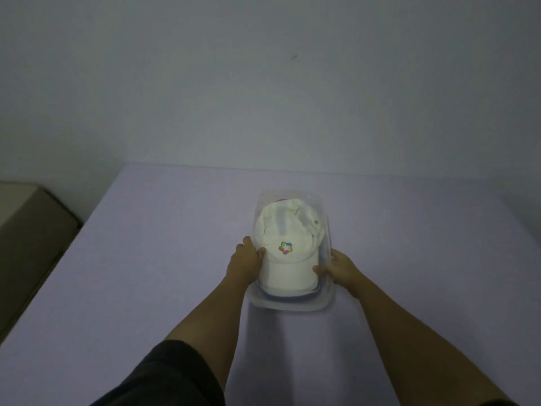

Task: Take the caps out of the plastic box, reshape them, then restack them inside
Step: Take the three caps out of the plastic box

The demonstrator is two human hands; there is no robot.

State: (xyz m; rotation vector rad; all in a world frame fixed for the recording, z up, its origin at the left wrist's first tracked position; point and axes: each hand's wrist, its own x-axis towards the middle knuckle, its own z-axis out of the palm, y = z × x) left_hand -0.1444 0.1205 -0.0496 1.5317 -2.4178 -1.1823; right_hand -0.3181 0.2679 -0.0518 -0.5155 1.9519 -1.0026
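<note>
At far left, off the table's (152, 259) edge, a tan carton (32, 230) stands close alongside. It is the only obstacle on that side. From there a wide stretch of bare lilac top runs to the work, so I judge a lifted cap could be laid down there with room to spare.

The left grip (247, 256) grasps the white cap (288, 244) at its left flank, thumb pressed on the front panel. The cap sits on top of the stack inside the clear plastic box (292, 306), brim toward me, its crown dented and creased at the back. A blue brim (317, 291) shows beneath it and a sliver of red (281, 200) at the far end.

The right grip (341, 266) pinches the cap's brim at its right corner. I cannot tell whether its fingers lie inside the box wall or over it.

The fit is the risk as I read it. The cap fills the box nearly wall to wall, so a straight pull may drag the light box or the blue cap up with it. A hard squeeze may crease the brim. Right of the box, bare table runs to an edge at far right, and the wall stands well behind.
</note>
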